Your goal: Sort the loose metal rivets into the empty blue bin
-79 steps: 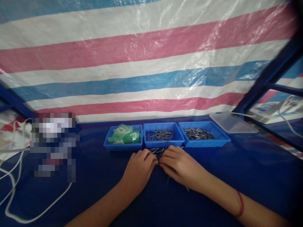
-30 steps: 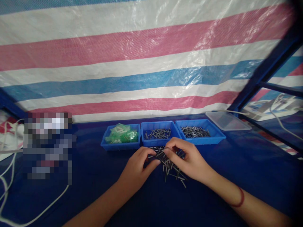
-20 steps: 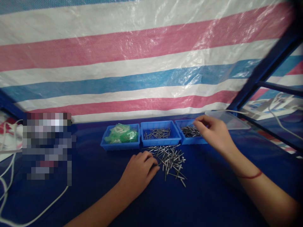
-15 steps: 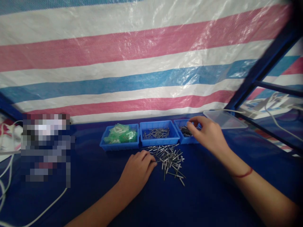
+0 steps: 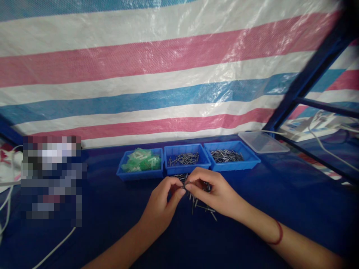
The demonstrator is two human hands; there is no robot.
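A blue table (image 5: 112, 224) is stretching beneath a striped tarp (image 5: 168, 56). The left hand (image 5: 164, 200) and right hand (image 5: 214, 192) are pinching one pin (image 5: 186, 183) above the pile (image 5: 202, 206).

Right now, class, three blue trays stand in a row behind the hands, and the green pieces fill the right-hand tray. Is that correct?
No. The head view shows the green pieces in the left tray; the right tray holds metal pins. The trays do stand in a row behind the left hand and right hand.

Thin metal pins (image 5: 193, 206) lie scattered (crisscrossed) on table (image 5: 252, 209).
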